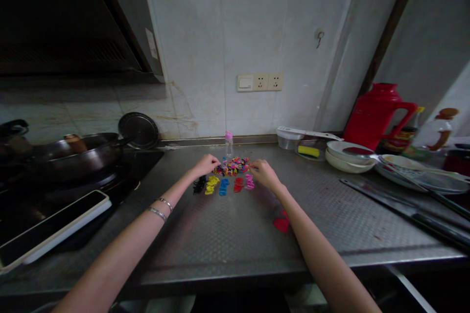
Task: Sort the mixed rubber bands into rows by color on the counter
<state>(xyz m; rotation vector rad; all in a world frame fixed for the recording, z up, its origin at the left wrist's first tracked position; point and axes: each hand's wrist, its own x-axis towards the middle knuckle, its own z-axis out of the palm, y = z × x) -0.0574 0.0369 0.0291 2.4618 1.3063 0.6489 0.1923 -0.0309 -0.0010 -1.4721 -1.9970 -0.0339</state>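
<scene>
on the worktop, the mixed coloured pile lies between your left hand and right hand; whether their fingers grip any pieces, i cannot tell. a low-dragging hand could scatter the black cluster or pink cluster nearby.

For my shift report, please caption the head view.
Left hand and right hand flank a multicoloured pile of band-like pieces, behind five single-colour clusters on a metal countertop.

Five single-colour piles, one mixed pile
</scene>
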